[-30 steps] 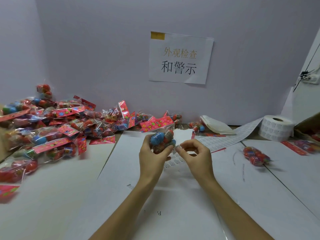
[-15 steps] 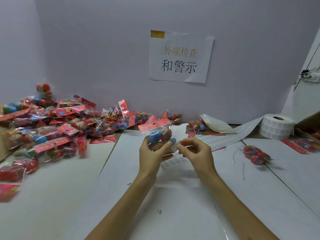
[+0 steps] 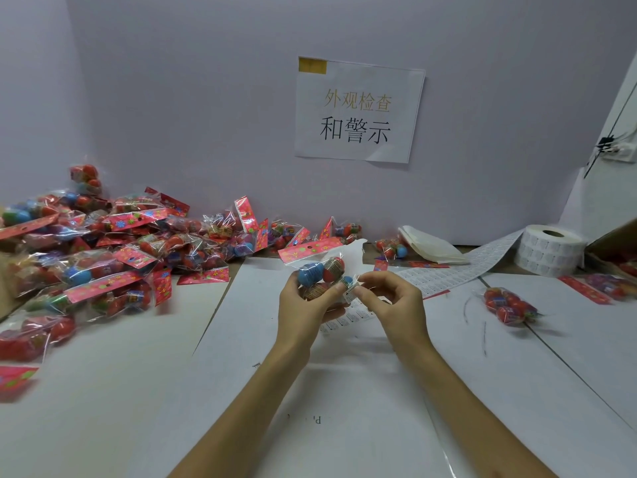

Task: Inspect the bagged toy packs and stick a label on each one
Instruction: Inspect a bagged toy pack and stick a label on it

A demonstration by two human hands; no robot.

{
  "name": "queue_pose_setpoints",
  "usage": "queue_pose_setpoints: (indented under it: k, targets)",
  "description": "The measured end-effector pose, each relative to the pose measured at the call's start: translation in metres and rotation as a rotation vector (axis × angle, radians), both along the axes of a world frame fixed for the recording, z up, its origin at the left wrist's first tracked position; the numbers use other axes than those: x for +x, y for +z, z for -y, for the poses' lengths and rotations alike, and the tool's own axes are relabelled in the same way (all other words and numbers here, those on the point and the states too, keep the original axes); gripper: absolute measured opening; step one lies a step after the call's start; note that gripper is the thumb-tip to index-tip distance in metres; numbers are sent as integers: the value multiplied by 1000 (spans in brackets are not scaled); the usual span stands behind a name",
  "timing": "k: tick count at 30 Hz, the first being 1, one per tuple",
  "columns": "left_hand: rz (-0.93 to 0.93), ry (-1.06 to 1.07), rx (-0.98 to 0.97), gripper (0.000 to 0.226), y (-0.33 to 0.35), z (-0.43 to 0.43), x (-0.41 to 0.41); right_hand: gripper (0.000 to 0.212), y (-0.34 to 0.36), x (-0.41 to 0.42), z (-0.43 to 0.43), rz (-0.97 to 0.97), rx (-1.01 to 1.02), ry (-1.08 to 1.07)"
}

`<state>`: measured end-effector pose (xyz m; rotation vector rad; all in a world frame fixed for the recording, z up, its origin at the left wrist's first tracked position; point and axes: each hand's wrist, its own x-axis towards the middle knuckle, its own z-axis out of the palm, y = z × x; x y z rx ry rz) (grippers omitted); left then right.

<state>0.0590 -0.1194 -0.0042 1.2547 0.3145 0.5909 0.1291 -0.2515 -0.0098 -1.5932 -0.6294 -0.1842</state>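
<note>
**Left hand** [image 3: 303, 305]: fingers and thumb are curled round the lower half of one pack [image 3: 322, 270]. It is held clear of the table [image 3: 103, 391] at mid-bench, with the red header card uppermost and tilted. Held this way, the clear film faces the wearer, which suits both the look-over and a firm backing for sticking.

**Right hand** [image 3: 393, 301]: thumb and forefinger pinch a small white label [image 3: 351, 288]; the other fingers are loosely curled and hold nothing. The label sits at the pack's right edge, beside the left thumb tip. Whether it already adheres to the film cannot be told.

**Stock:** a pile [image 3: 120, 250] of packs lies along the left and back of the table. It is judged to be the unprocessed supply, on the left hand's side. A lone pack [image 3: 506, 307] lies well apart on the right, judged the side for finished work. No label can be made out on it.

**Supplies:** a roll [image 3: 548, 250] of labels stands at far right. Its strip [image 3: 448, 274] is drawn out across the table toward the hands, so peeling happens close to the work.

**Step in hand, by judgement:** applying the label to the held pack. Most of the lot remains.

**Risk:** crinkled film over round toys gives a poor seat, so the label may crease or lift unless pressed flat
</note>
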Motion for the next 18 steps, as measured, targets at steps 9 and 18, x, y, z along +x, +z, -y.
queue_pose_setpoints:
  k: [9, 18]
  targets:
    - [-18, 22, 29, 63, -1, 0, 1, 12, 0, 2, 0, 4, -3, -37]
    - [-31, -5, -28, 67, 0, 0, -1, 9, 1, -1, 2, 82, -5, -78]
